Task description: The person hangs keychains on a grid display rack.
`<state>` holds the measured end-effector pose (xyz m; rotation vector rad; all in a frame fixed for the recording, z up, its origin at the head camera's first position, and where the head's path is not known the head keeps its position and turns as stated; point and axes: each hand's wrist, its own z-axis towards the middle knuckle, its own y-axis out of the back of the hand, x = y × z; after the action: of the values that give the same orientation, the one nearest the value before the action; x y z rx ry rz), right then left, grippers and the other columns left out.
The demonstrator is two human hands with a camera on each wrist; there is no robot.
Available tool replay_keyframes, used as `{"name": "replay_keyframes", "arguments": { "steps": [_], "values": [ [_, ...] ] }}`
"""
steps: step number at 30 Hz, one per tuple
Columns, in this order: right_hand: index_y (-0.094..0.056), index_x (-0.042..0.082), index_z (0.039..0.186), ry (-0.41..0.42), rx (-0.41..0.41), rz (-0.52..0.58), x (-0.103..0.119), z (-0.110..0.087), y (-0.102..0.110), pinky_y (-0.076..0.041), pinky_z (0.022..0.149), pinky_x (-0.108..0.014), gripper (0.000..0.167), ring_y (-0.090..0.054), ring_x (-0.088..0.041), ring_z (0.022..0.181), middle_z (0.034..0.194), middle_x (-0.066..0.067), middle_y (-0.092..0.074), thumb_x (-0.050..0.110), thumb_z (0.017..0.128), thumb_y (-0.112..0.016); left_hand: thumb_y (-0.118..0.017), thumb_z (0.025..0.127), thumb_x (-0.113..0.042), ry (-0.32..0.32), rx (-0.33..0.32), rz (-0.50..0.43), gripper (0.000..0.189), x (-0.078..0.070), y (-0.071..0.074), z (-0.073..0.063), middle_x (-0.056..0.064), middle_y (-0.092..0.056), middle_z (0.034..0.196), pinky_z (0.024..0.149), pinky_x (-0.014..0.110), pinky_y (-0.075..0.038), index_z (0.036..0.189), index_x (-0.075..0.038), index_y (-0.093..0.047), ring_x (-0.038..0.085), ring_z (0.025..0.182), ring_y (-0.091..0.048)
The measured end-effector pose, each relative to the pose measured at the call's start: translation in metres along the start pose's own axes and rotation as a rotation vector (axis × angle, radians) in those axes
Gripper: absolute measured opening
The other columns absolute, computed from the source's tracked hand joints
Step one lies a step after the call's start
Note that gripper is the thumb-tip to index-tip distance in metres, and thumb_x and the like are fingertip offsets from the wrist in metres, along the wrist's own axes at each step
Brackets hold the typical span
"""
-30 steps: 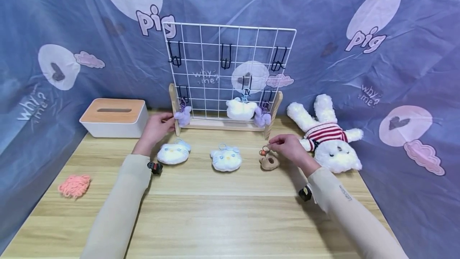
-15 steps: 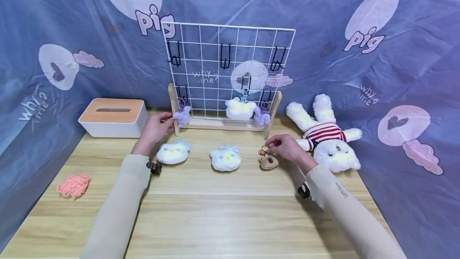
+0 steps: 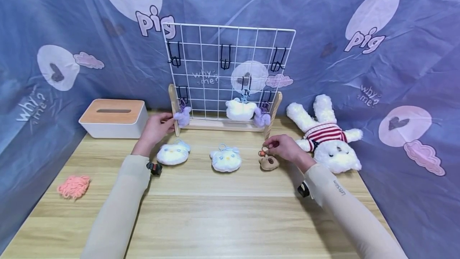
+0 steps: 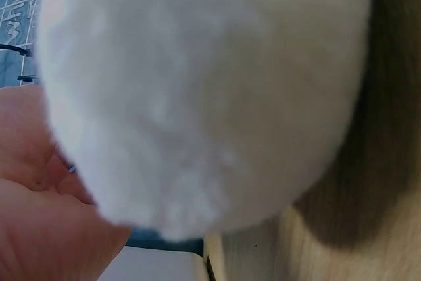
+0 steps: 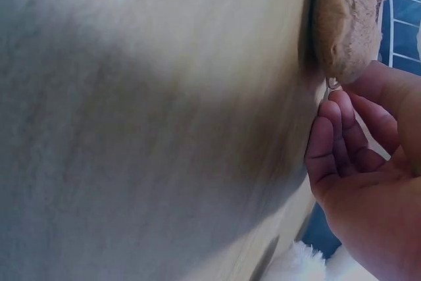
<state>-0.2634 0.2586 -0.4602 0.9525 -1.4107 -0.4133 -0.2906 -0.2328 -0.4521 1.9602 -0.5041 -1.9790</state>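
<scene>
In the head view my right hand (image 3: 285, 147) pinches the ring of a small brown plush keychain (image 3: 269, 163) with an orange bead, its plush part on the table. The right wrist view shows the fingertips right at the keychain's ring end. My left hand (image 3: 157, 128) holds the left wooden post (image 3: 174, 99) of a white wire grid rack (image 3: 219, 73) between thumb and fingers. Just in front of this hand lies a white cat-face plush keychain (image 3: 173, 154), which fills much of the left wrist view and hides the fingertips. Another white cat-face keychain (image 3: 226, 159) lies mid-table.
Black hooks (image 3: 225, 57) are fixed on the grid. A white plush (image 3: 240, 109) and two purple plush keychains (image 3: 182, 116) hang low on it. A tissue box (image 3: 114, 118) stands left, pink yarn (image 3: 74, 186) lies nearer, and a white plush bear (image 3: 328, 139) lies at right.
My right hand has edged left, its fingertips closing on the brown keychain's ring. My left hand has stayed at the wooden post.
</scene>
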Motion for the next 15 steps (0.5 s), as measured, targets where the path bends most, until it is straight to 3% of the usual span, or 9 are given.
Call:
{"name": "replay_keyframes", "arguments": {
  "steps": [8,15],
  "values": [
    [-0.078,0.001,0.106,-0.011,-0.002,-0.013,0.0024,-0.0009,-0.0012,-0.057,0.082,-0.021,0.015,-0.067,-0.014,0.089,0.097,-0.011,-0.077,0.008,0.095,-0.086,-0.06,0.117,-0.019,-0.004,-0.007,0.016,0.045,-0.0007,0.0004,-0.0008,0.036,-0.069,0.14,0.096,0.028,-0.073,0.15,0.011,-0.062,0.041,0.115,-0.079],
    [-0.081,0.009,0.094,0.021,0.004,-0.102,0.0028,-0.0015,0.0006,-0.057,0.087,-0.029,0.009,-0.068,-0.014,0.088,0.092,-0.006,-0.081,0.015,0.096,-0.087,-0.059,0.117,-0.016,-0.008,-0.01,0.015,0.044,-0.0004,-0.0005,-0.0002,0.035,-0.069,0.137,0.096,0.027,-0.073,0.15,0.012,-0.061,0.036,0.111,-0.078]
  ]
}}
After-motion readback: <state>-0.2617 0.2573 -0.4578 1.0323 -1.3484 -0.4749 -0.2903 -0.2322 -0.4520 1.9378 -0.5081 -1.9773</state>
